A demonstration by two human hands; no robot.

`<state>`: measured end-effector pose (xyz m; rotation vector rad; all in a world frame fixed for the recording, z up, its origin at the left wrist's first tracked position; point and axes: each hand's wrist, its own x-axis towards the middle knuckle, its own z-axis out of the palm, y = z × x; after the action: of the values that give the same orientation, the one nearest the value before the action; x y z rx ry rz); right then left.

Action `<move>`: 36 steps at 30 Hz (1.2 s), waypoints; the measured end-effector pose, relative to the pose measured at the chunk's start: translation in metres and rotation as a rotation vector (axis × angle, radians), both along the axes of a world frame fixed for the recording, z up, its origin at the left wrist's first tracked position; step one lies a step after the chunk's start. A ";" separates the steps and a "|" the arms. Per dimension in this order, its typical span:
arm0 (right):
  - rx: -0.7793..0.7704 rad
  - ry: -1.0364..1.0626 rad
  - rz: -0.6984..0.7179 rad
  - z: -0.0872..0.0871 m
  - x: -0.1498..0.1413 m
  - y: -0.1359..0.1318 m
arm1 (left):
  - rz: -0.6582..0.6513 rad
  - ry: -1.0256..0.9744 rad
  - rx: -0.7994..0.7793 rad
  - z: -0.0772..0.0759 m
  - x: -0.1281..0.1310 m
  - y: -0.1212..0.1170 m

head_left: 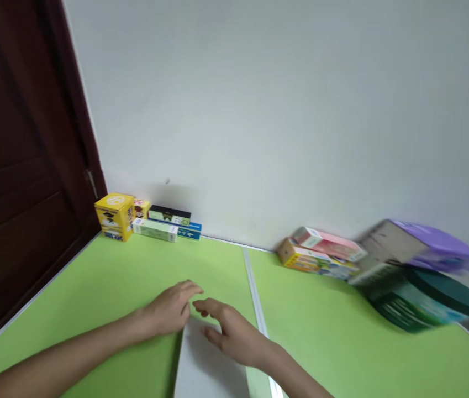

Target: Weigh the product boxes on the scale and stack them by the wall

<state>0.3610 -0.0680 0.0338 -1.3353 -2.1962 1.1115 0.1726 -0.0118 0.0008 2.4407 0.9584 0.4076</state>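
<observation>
A plain white flat-topped thing, perhaps a box (pixel 213 367), lies at the bottom middle on the green table (pixel 105 287), its near end cut off by the frame. By its far left corner is my left hand (pixel 172 309), fingers stretched forward and thumb lower; whether it touches the corner I cannot tell. My right hand (pixel 232 334) is over the far part of the white surface and casts a shadow on it. Its thumb and fingers are apart, with nothing seen between them. The two hands' fingertips nearly meet.
Against the wall at back left stand a yellow box (pixel 115 216), a light green carton (pixel 154 229), a black-topped box (pixel 170 214) and a blue box (pixel 190 230). Back right holds a pink carton (pixel 333 245), a purple pack (pixel 445 246) and a blurred green tub (pixel 416 301).
</observation>
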 end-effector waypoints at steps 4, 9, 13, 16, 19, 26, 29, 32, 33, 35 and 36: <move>0.055 -0.085 -0.168 -0.023 -0.023 0.061 | 0.271 0.174 0.179 -0.013 -0.031 0.065; 0.239 -0.290 -0.313 -0.040 -0.051 0.129 | 0.464 0.207 0.243 -0.028 -0.043 0.142; 0.358 -0.383 -0.355 -0.054 -0.068 0.164 | 0.512 0.219 0.275 -0.049 -0.046 0.166; 0.380 -0.394 -0.390 -0.064 -0.076 0.186 | 0.505 0.216 0.323 -0.065 -0.051 0.162; 0.356 -0.382 -0.406 -0.069 -0.083 0.204 | 0.485 0.205 0.435 -0.074 -0.056 0.154; 0.310 -0.182 -0.330 -0.061 -0.060 0.188 | 0.501 0.215 0.434 -0.044 -0.079 0.151; 0.260 -0.074 -0.260 -0.047 -0.023 0.145 | 0.362 0.207 0.251 -0.019 -0.086 0.136; 0.165 -0.048 -0.237 -0.026 0.014 0.087 | 0.158 0.163 0.060 0.004 -0.082 0.098; 0.126 -0.043 -0.248 -0.018 0.024 0.065 | 0.120 0.139 0.033 0.010 -0.079 0.082; 0.055 -0.030 -0.285 -0.004 0.041 0.024 | 0.067 0.085 0.017 0.021 -0.071 0.048; 0.032 -0.024 -0.304 0.001 0.047 0.004 | 0.042 0.060 0.008 0.025 -0.067 0.031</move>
<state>0.4078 -0.0635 0.0351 -1.6090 -1.9332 0.9451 0.1059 0.0189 0.0261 2.4564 1.0365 0.3550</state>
